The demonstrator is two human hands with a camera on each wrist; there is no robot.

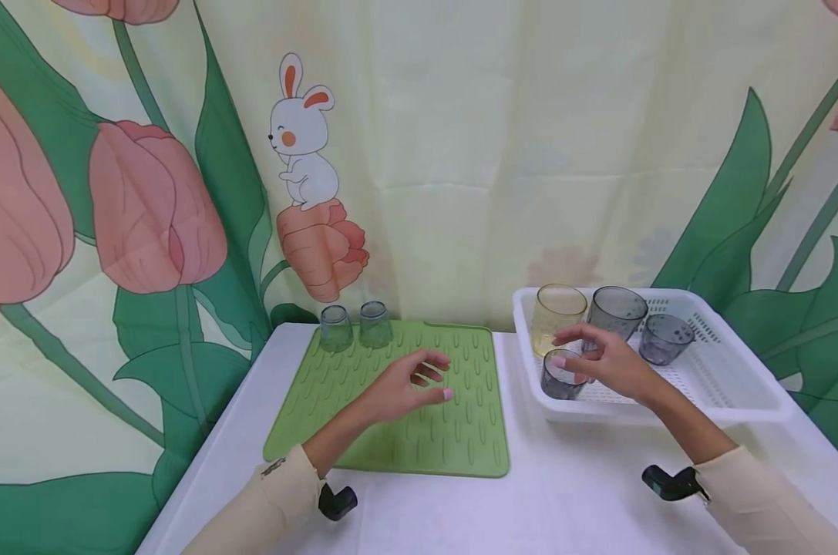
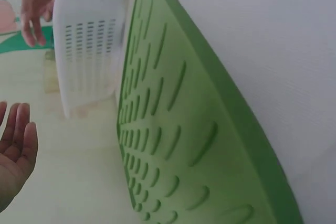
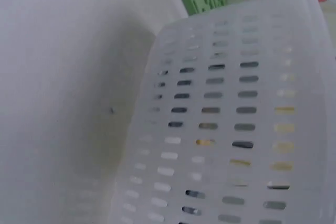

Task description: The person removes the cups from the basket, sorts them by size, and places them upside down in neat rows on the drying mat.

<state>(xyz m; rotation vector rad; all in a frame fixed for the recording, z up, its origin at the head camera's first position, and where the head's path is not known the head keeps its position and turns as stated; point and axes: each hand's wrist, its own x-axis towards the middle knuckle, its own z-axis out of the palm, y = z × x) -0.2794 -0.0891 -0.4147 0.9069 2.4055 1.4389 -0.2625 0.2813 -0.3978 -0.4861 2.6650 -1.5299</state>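
Note:
My right hand [image 1: 609,364] hovers over the left front of a white basket [image 1: 745,385], thumb and fingers apart, with a small grey glass [image 1: 560,383] just below. In the left wrist view the same hand [image 2: 39,3] is above the basket's rim, with nothing seen in its grasp. Behind it in the basket stand a tall yellowish glass [image 1: 557,308], a larger grey glass [image 1: 616,308] and another short grey glass [image 1: 664,341]. Above the green mat [image 1: 453,439], my left hand [image 1: 408,387] holds nothing, its fingers loosely bent.
Two small bluish-grey glasses, one on the left [image 1: 336,330] and one beside it [image 1: 375,325], stand at the mat's back left corner, apparently upside down. A white cloth [image 1: 530,493] covers the table. Behind it hangs a printed curtain [image 1: 446,169].

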